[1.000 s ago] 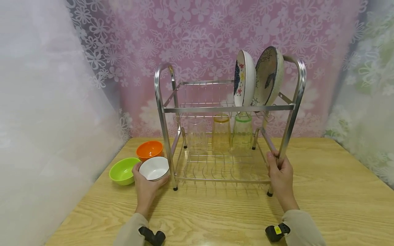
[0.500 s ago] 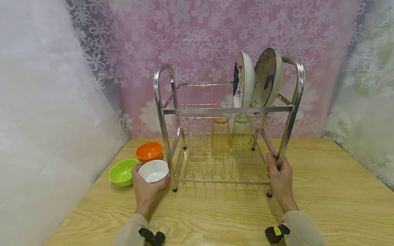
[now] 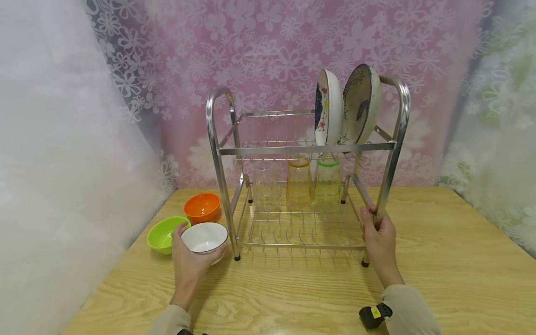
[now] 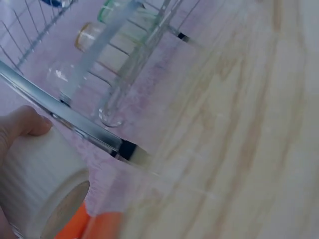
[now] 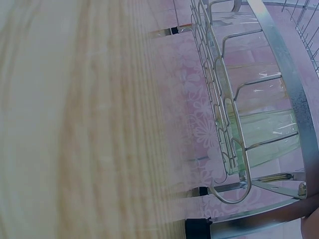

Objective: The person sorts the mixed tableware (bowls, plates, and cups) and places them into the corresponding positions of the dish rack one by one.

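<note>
My left hand (image 3: 186, 267) holds a white bowl (image 3: 205, 236) with a dark rim, just left of the dish rack's front left leg. Thumb and fingers lie on opposite sides of the bowl. In the left wrist view the ribbed outside of the white bowl (image 4: 40, 169) and its foot show, near the rack leg. On the other side, my right hand (image 3: 382, 246) grips the front right leg of the two-tier metal dish rack (image 3: 305, 150); only a sliver of that hand (image 5: 311, 224) enters the right wrist view.
A green bowl (image 3: 161, 235) and an orange bowl (image 3: 202, 208) stand left of the rack. Clear (image 3: 266, 190), yellow (image 3: 298, 186) and green (image 3: 327, 186) glasses stand on the lower tier. Above, a floral bowl (image 3: 334, 107) and a larger patterned dish (image 3: 372, 111) stand on edge.
My left hand has brought the white bowl nearer to me and slightly left, away from the orange bowl. The right hand keeps its grip on the rack leg.
</note>
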### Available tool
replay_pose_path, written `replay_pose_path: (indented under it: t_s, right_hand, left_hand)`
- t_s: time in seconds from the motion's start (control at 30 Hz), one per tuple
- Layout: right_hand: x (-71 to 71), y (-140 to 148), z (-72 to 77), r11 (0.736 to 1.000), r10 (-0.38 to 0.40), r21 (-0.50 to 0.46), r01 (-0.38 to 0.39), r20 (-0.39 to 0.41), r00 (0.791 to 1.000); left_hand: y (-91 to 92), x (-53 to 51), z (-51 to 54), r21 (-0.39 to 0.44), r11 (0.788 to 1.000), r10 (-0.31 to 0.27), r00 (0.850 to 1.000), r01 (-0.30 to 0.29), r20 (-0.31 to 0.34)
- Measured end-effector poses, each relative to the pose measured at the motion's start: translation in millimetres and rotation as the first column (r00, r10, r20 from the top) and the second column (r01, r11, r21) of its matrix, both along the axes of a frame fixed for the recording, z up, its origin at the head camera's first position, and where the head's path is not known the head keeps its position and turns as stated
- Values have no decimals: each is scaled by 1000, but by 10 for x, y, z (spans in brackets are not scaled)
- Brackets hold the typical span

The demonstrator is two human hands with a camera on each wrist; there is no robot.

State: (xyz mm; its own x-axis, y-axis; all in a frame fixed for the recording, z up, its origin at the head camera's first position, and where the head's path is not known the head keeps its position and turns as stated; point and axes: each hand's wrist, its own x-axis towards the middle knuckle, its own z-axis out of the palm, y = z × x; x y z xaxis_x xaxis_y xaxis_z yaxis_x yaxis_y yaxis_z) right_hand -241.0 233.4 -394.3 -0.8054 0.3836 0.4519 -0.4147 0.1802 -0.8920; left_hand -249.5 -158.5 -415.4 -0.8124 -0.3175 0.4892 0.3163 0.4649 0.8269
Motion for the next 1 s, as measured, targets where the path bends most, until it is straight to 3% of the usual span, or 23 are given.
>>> replay_pose_path:
  t_s: [0.13,0.27,0.37,0.53,0.7,0.8,0.93,1.0]
  right_hand:
    - [-9,4,-6,1000,10,14,-10,11,1000]
    - [-5,7,-16,1000,-9,29,8,15,1000]
    - [2,15,-23,1000,-15,25,15,18,1000]
    - [-2,19,-32,1000,-10,21,9,21,1000]
    - [2,0,-17,1000,-8,14,8,2,1000]
    - [5,-11,-1,1000,-5,10,5,-10,1000]
    - [10,-22,14,1000,-11,14,11,-20,1000]
    - [11,-29,14,1000,-13,16,14,-20,1000]
  left_hand:
    - [-23,138,82,-106,994,-12,994,1,-104]
    - [-21,270,139,-214,977,-75,973,27,-219]
    - [9,366,171,-291,955,-136,951,51,-278]
    - [112,500,262,-426,902,-217,927,70,-307]
    - [254,539,405,-585,807,-331,883,83,-332]
    - [339,505,517,-682,729,-386,861,64,-332]
    - [459,417,644,-776,630,-415,858,31,-302]
    - [516,372,681,-799,600,-423,860,31,-285]
